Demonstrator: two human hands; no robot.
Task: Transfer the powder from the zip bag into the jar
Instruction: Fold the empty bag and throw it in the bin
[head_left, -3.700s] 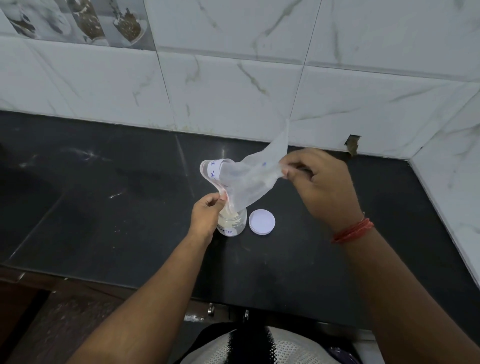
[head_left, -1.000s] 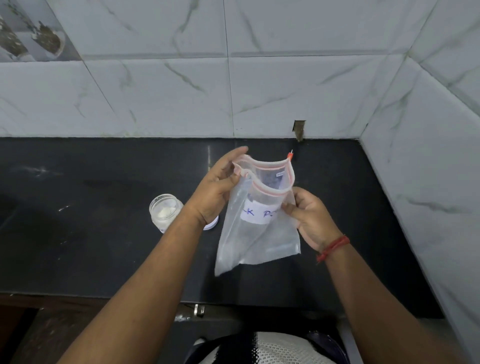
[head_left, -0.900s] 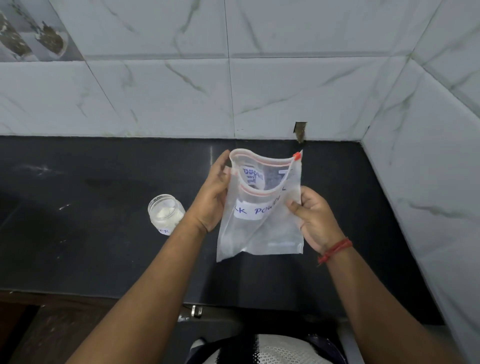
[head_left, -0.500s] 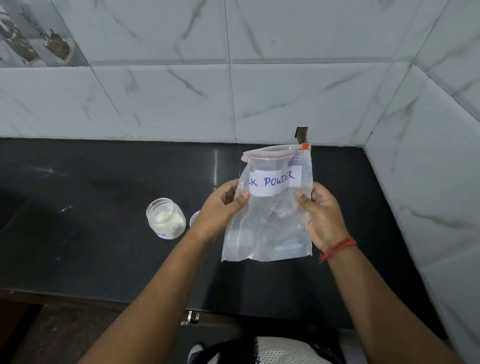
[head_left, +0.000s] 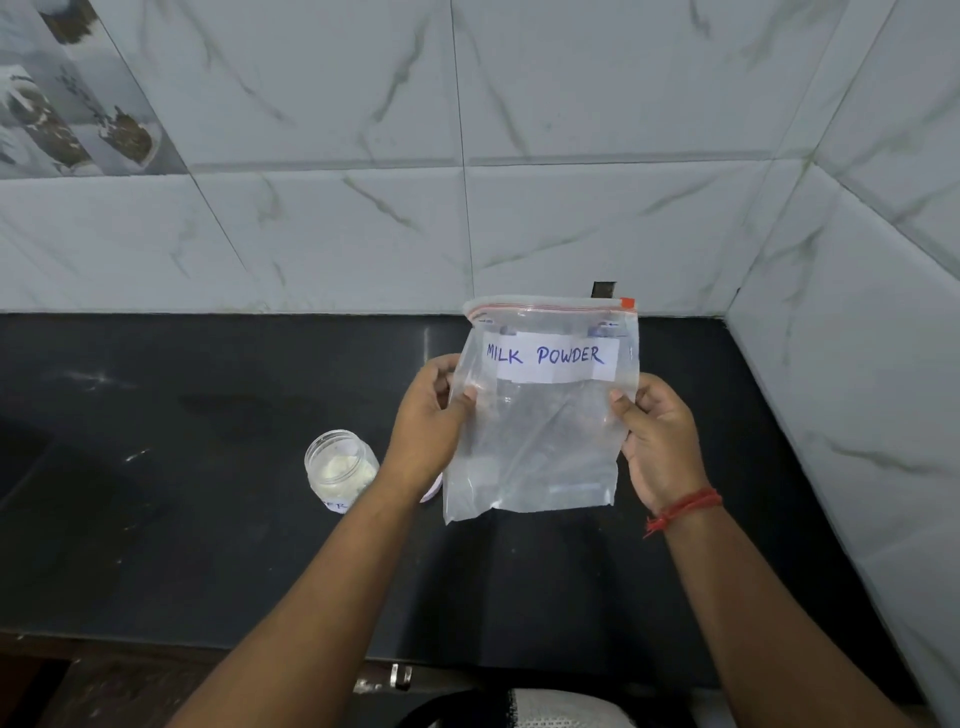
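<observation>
Above the black stone counter (head_left: 208, 519), left hand (head_left: 426, 431) and right hand (head_left: 660, 441) pinch the side edges of the clear plastic zip bag (head_left: 540, 431), upright, labelled "MILK POWDER". Left of it, the small open clear jar (head_left: 340, 467) stands holding white powder.
</observation>
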